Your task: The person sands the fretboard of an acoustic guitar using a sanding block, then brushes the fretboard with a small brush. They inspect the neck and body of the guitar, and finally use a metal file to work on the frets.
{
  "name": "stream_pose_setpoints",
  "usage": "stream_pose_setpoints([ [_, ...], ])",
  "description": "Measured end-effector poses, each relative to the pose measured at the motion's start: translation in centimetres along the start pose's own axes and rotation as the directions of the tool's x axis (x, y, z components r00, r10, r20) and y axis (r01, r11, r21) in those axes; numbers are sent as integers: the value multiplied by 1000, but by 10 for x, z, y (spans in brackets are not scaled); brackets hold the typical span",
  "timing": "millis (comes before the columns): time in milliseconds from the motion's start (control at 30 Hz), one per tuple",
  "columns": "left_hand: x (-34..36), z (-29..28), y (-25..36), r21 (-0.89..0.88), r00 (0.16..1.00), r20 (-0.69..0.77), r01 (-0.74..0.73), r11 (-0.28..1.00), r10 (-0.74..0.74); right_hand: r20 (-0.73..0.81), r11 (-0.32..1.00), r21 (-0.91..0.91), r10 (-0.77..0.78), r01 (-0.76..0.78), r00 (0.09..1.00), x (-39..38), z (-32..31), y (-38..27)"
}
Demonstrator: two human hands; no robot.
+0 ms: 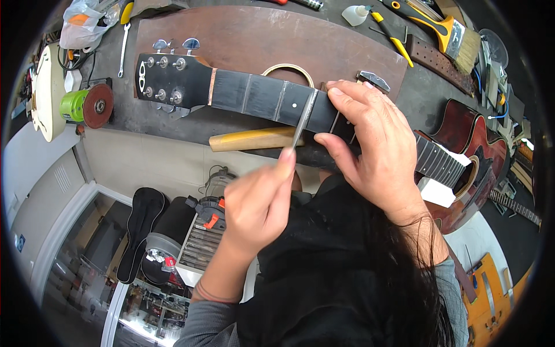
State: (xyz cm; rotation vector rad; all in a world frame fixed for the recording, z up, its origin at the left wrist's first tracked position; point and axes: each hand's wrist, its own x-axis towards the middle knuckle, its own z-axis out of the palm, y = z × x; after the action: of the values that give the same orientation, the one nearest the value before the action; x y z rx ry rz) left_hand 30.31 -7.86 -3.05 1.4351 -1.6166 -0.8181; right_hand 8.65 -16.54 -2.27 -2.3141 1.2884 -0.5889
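A guitar neck (231,89) with dark fretboard lies across the bench, its black headstock (162,78) at the left with silver tuners. My left hand (257,202) is closed around a thin metal file (303,124), which lies across the fretboard along a fret beside a white dot. My right hand (370,144) grips the neck just right of the file, fingers over the far side and thumb at the near edge. A yellowish wooden bar (248,141) sits under the neck, near the bench edge.
A grinder (84,105) and cream guitar body (46,95) are at left. A brush (448,34), bottle (358,14) and wrench (123,52) lie at the back. A red-brown acoustic guitar (474,185) is at right. Below are a gig bag (139,231) and machine (202,254).
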Motion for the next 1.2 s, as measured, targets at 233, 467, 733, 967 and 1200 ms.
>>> stream_pose_setpoints([
  [233,28,14,-5,-29,997,-66,-49,998,47,7,1000,0,-30,30,1000,1,0,0],
  [467,-14,1,-8,18,999,-24,-32,999,33,0,1000,-13,-13,13,1000,3,-1,-2],
  [733,-15,-3,-4,8,1000,9,-2,1000,2,-17,999,-48,-10,9,1000,1,1,1],
  [967,31,20,-10,-28,994,-90,-68,997,66,8,999,-32,-11,11,1000,2,0,-1],
  [1200,-5,5,-6,1,997,-60,-48,999,48,-16,999,-31,-27,27,1000,1,2,1],
])
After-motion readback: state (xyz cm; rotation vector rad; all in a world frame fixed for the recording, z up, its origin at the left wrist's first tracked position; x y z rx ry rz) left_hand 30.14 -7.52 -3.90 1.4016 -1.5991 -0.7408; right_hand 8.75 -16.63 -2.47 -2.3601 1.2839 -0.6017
